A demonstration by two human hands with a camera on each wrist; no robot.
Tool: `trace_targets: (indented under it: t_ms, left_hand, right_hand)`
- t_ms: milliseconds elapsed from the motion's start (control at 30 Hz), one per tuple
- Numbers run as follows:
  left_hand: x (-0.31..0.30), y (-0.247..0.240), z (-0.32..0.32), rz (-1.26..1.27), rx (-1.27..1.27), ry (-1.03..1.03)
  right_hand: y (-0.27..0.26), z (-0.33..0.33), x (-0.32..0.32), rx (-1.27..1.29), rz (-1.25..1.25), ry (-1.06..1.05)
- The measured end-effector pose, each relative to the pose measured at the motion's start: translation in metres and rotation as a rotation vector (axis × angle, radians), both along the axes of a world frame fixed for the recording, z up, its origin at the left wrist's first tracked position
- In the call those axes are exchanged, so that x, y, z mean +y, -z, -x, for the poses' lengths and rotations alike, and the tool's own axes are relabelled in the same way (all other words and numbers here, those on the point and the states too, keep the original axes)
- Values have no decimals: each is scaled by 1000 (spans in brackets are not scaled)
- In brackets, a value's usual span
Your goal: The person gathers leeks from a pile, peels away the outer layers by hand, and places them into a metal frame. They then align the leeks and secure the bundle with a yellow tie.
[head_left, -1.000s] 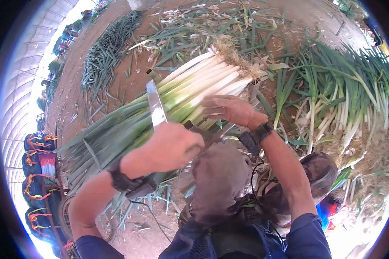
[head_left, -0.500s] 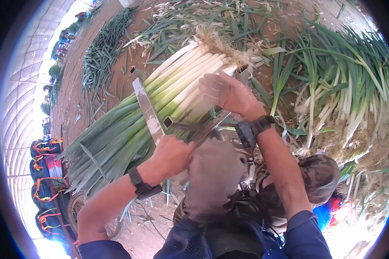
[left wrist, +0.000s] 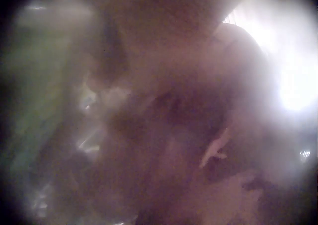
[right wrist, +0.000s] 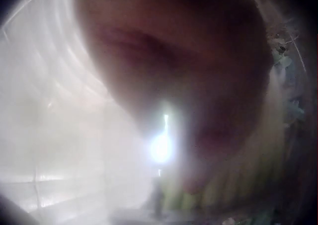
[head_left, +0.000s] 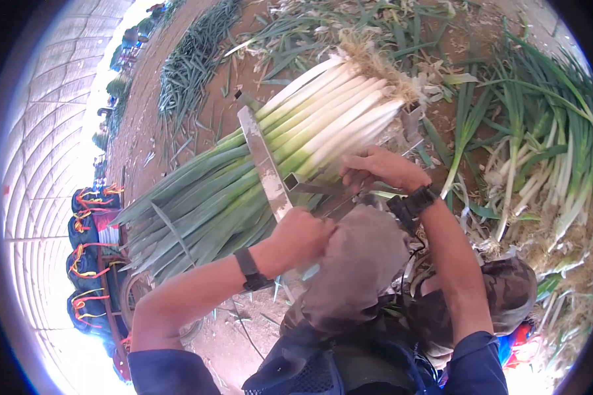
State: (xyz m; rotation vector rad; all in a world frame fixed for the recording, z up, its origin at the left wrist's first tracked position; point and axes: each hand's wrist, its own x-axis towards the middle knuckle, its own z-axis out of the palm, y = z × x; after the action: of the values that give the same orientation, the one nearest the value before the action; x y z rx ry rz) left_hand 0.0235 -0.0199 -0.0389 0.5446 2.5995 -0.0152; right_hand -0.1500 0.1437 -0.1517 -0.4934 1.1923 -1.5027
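Head view: left arm reaches forward, left hand (head_left: pixel 304 236) a fist clenched on the lower end of the metal bar (head_left: pixel 262 158) crossing the leek bundle (head_left: pixel 296 141). The bundle lies slantwise before the person, roots at the far end. Right hand (head_left: pixel 377 169) sits at its near edge, fingers hooked, on stalk or metal, cannot tell. Brown earth (head_left: pixel 151 125) all round, loose leeks (head_left: pixel 540 171) right, tunnel roof (head_left: pixel 39 171) left. Left wrist view: blur, green at left. Right wrist view: blur and glare.

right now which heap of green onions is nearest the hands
The tidy bundle in the metal frame, white stalks aligned, beside the left hand and right hand. The right-side heap lies loose; the far heap is all green.
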Motion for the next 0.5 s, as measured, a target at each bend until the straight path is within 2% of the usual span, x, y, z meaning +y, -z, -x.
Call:
trace_targets:
  t_ms: [33,233,300,367,433,500]
  left_hand:
    - [-1,8,-3,-54,20,-16]
    - [6,37,-10,-2,133,1]
    - [8,31,-9,27,68,-11]
    - [8,30,-2,48,-14,-6]
    - [3,34,-9,-21,41,24]
    - [3,44,-10,-64,-26,-57]
  right_hand:
    - [-2,2,-1,-16,2,-14]
    - [-7,20,-27,34,36,-230]
    - [-13,26,-35,121,1,-349]
    - [-10,34,-31,116,-1,-353]
    - [-8,29,-36,73,-2,-387]
    - [-7,34,-45,113,-5,-396]
